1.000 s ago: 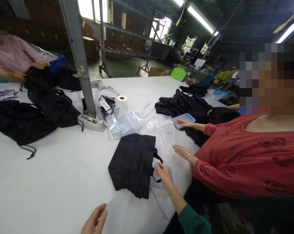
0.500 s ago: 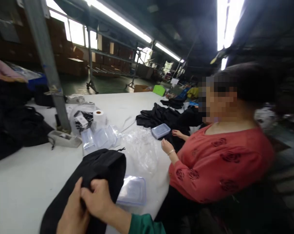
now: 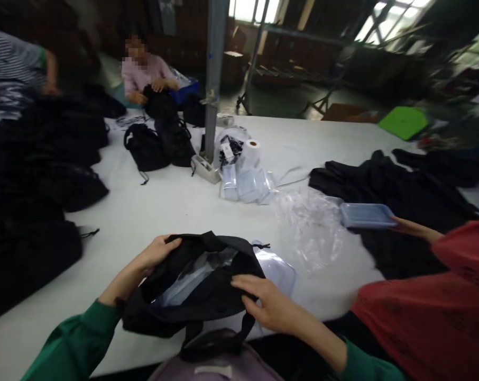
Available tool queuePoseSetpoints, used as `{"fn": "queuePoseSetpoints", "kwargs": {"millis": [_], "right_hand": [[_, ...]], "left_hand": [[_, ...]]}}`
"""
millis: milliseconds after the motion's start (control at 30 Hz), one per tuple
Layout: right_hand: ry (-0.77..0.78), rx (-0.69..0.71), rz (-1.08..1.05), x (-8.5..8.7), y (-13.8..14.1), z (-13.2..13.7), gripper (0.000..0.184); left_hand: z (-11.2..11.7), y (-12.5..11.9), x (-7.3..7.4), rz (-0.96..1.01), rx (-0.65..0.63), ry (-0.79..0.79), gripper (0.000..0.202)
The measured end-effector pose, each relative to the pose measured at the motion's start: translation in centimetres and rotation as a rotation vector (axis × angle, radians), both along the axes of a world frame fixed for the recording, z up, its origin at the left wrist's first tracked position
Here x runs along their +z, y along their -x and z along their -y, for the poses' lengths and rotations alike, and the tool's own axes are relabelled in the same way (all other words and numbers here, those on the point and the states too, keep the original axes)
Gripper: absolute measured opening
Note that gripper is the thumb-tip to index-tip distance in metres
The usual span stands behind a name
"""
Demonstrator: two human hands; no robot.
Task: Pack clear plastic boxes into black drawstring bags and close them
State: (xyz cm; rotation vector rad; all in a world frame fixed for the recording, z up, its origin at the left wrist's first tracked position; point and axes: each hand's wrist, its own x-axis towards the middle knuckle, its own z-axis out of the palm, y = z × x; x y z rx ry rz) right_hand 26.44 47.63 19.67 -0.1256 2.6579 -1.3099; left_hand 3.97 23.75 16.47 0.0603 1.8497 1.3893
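Observation:
A black drawstring bag [image 3: 156, 321] lies in front of me with its mouth spread open. Something of clear, bluish plastic [image 3: 195, 278] shows inside; its exact shape I cannot make out. My left hand [image 3: 154, 259] is closed on the left part of the bag's rim. At the right part, my right hand [image 3: 267, 304] has its fingers over the rim, holding it. Partly hidden behind the bag lies a clear bluish plastic container [image 3: 281, 272]. A crumpled clear plastic bag [image 3: 311, 227] lies beyond it.
On the right, a co-worker in a red top [image 3: 414, 317] holds a bluish plastic box [image 3: 368, 215] near black cloth [image 3: 382, 180]. Black bags [image 3: 33, 254] are heaped left. A metal post [image 3: 213, 79] rises beside packaged containers [image 3: 247, 184] and a white roll [image 3: 252, 151]. Two people sit beyond.
My view has swung left. My hands, close together on the bag before, are now apart at its rim, and its open mouth faces me. The co-worker now holds the bluish box.

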Motion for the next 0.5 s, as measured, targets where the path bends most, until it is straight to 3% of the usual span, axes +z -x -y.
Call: {"fn": "queuePoseSetpoints", "kwargs": {"millis": [100,167,233,300,367,433,500], "right_hand": [[-0.122,0.222,0.116,-1.5,-0.6,1.9,0.066],[-0.259,0.271,0.084,-3.5,0.5,3.6,0.081],[-0.359,0.270,0.005,-5.7,2.4,5.3,0.081],[-0.378,0.264,-0.002,-7.4,3.8,6.8,0.068],[-0.306,0.321,0.043,-7.8,4.0,8.0,0.046],[-0.215,0.416,0.070,-7.0,3.2,8.7,0.023],[-0.167,0.453,0.088,-5.6,2.3,9.0,0.012]], "left_hand": [[0.8,0.2,-1.7,0.092,-0.031,0.016,0.052],[1.0,0.2,-2.9,0.091,-0.054,0.014,0.053],[1.1,0.3,-3.7,0.058,-0.102,0.013,0.054],[1.5,0.9,-3.9,-0.034,-0.137,0.047,0.052],[2.2,2.0,-3.9,-0.194,-0.133,0.143,0.047],[3.2,3.3,-4.1,-0.384,-0.110,0.290,0.037],[4.0,4.2,-4.5,-0.540,-0.115,0.439,0.029]]}}
